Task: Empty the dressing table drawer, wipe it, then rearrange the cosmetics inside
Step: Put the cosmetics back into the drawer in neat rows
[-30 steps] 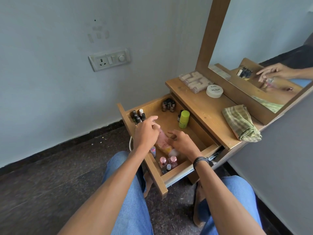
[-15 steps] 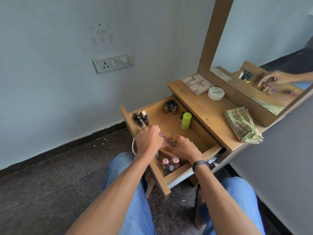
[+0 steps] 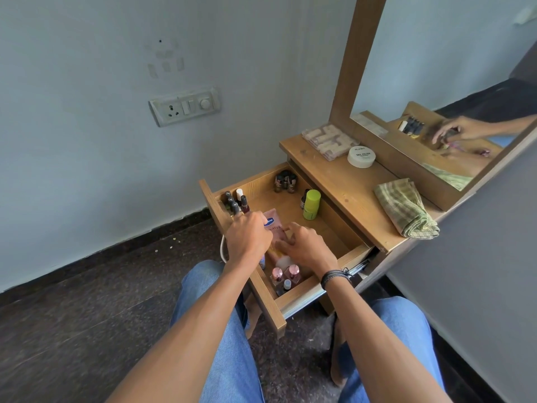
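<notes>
The wooden drawer point(image 3: 353, 253) stands pulled out. A pink tube point(image 3: 275, 226) with a blue logo lies in its middle. My right hand point(image 3: 308, 248) rests on the tube's lower part, fingers curled around it. My left hand point(image 3: 250, 237) is curled against the tube's left edge by the drawer's left wall; what its fingers hold is hidden. Dark nail polish bottles point(image 3: 236, 200) stand in the back left corner and small brown bottles point(image 3: 284, 181) at the back. A green roll-on point(image 3: 311, 204) stands on the right. Pink-capped bottles point(image 3: 286, 273) stand at the front.
On the dressing table top point(image 3: 343, 184) lie a folded green checked cloth point(image 3: 406, 210), a white jar point(image 3: 361, 156) and a pack of beige sticks point(image 3: 327, 139). The mirror point(image 3: 436, 82) stands behind them. A switch plate point(image 3: 184, 107) is on the wall. My knees are under the drawer front.
My hands have drawn slightly apart, so more of the pink tube shows between them. The left hand has shifted a little toward the nail polish bottles.
</notes>
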Demonstrator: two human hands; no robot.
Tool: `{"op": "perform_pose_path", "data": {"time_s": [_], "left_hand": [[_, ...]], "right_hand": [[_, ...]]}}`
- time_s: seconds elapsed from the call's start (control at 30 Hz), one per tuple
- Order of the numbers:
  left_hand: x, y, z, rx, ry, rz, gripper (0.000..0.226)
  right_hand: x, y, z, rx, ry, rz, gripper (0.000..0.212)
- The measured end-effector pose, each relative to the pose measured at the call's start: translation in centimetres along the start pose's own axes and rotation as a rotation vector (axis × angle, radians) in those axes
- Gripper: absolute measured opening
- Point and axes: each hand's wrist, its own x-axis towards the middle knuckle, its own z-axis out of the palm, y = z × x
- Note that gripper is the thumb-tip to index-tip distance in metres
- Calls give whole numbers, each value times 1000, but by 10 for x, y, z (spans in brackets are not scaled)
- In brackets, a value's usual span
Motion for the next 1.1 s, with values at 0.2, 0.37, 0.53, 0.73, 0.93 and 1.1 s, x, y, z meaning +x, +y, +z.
{"op": "perform_pose_path", "data": {"time_s": [0.2,0.37,0.53,0.73,0.93,1.1], "left_hand": [[-1,1,0,107,-91,12,17],[-2,0,2,109,-109,26,14],[-10,1,5,134,-80,64,23],[-23,-6,8,177,-91,147,27],[-26,-5,2,149,-88,152,26],[-26,-3,-1,146,-91,166,25]], "right_hand": [[-2,3,1,10,17,-32,43],[0,5,2,27,24,-38,40],[1,8,3,48,17,-41,34],[1,5,2,30,-13,-17,29],[-3,0,-2,12,-43,11,30],[-8,-2,-7,34,-52,-9,32]]}}
